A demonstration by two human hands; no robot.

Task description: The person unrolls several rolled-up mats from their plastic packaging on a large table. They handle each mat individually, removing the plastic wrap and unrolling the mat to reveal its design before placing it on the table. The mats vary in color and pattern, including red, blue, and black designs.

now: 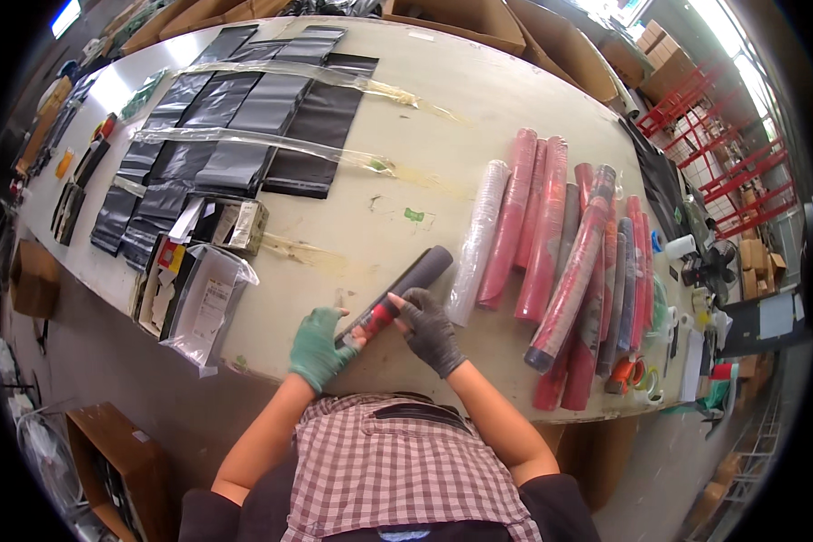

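Observation:
A dark grey rolled mat (429, 264) with a red printed patch lies slantwise in front of me at the table's near edge. My left hand (320, 346), in a green fingertipless glove, grips its lower end. Around the middle of the roll, beside the red patch, the fingers of my right hand (427, 332) close on it; this glove is dark grey. To the right lie several plastic-wrapped rolls, mostly red (543, 230), with a clear-wrapped pale roll (478, 244) nearest my hands. One wrapped roll (576, 271) rests across the top of the others.
Black plastic bags (311, 126) lie in overlapping rows at the left, under clear strips of tape (271, 138). An open white box (203, 303) sits at the near left edge. Tape rolls (636, 372) are at the near right. Cardboard boxes (460, 23) stand beyond the table (415, 68).

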